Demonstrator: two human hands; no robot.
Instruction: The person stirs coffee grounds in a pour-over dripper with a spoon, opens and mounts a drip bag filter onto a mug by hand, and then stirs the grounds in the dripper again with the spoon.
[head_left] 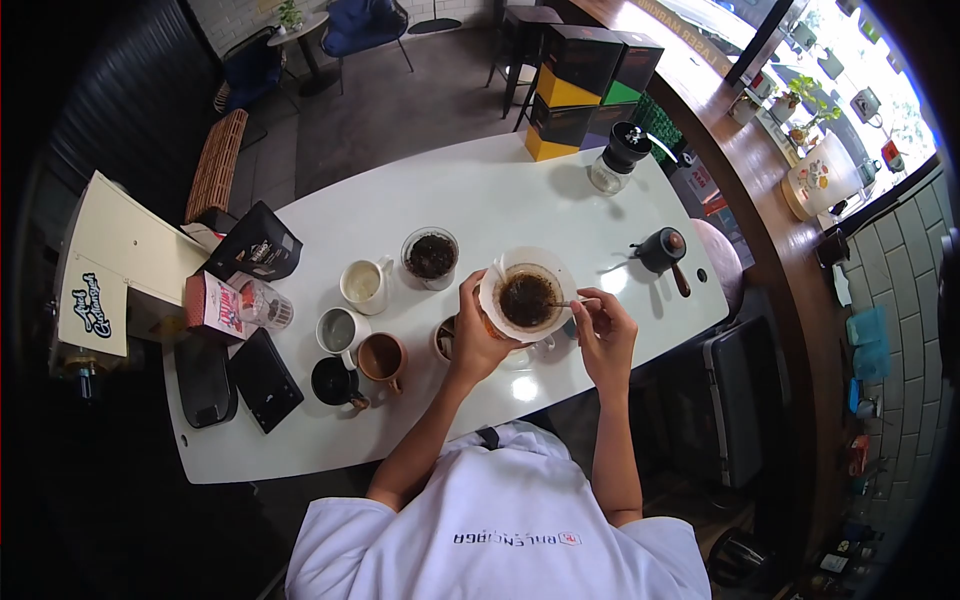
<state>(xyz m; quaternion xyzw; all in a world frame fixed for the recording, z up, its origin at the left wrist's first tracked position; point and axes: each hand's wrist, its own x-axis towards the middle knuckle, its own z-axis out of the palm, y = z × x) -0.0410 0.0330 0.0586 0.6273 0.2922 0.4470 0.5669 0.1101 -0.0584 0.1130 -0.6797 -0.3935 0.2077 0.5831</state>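
Observation:
My left hand is wrapped round the side of a coffee dripper lined with a white paper filter. Dark, wet coffee grounds lie inside the filter. Between the fingertips of my right hand is pinched a thin spoon, its far end in the grounds. What stands under the dripper is mostly hidden. Left of it are a glass of dark grounds, a cream mug, a brown cup, a grey-white cup and a black cup. Another cup is partly behind my left hand.
On the white table, a black kettle stands at right and a hand grinder at the far right. Black and coloured boxes are stacked behind. A coffee bag, a plastic cup and a black scale occupy the left.

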